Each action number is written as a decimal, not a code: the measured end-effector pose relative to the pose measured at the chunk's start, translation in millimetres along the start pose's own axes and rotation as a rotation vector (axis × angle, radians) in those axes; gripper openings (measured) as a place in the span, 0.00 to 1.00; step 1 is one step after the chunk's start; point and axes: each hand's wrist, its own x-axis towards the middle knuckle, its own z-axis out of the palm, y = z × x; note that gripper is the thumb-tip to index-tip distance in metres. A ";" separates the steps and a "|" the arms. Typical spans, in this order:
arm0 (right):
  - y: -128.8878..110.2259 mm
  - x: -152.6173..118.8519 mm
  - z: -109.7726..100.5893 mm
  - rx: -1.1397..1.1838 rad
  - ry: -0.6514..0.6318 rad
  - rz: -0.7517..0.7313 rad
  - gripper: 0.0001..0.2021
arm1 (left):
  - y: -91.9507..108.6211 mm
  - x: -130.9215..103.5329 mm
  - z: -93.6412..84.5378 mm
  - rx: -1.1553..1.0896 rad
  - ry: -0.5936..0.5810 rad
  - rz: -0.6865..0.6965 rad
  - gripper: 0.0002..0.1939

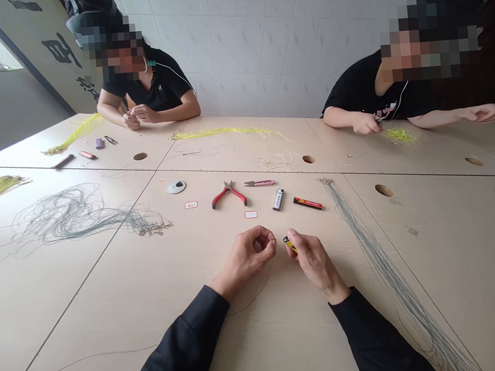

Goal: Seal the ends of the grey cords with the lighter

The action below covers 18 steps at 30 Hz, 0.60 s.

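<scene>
Above the table in front of me, my left hand [251,252] is closed in a pinch on a thin dark cord [262,288]. The cord trails down under my left forearm and reappears at the lower left. In my right hand [317,261] is a yellow-and-black lighter [291,245], its top pointing toward my left fingertips with a small gap between. No flame shows. Just beyond my hands lie red-handled pliers [229,195], pink thread snips [259,183], a black-and-white lighter [278,199] and a red-and-black lighter [308,203].
A bundle of dark cords [377,258] runs along my right; a looser tangled bundle [78,213] lies left. A round metal disc [176,187] and small labels sit near the pliers. Across the table, two people work with yellow cords [230,132]. The tabletop has round holes [384,190].
</scene>
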 end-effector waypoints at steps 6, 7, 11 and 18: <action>1.4 0.7 0.4 -0.077 -0.002 0.025 0.26 | 2.9 -1.6 0.1 -0.012 -0.023 0.038 0.06; 1.5 0.8 1.1 -0.090 -0.005 0.024 0.25 | 2.8 -1.6 0.2 -0.012 -0.029 0.043 0.06; 2.1 0.7 3.7 -0.136 -0.017 0.012 0.24 | 1.4 -2.2 0.5 -0.025 -0.052 0.057 0.07; 4.1 -1.2 6.2 -0.050 -0.022 0.015 0.24 | 2.1 -3.6 -0.3 -0.010 -0.066 0.039 0.07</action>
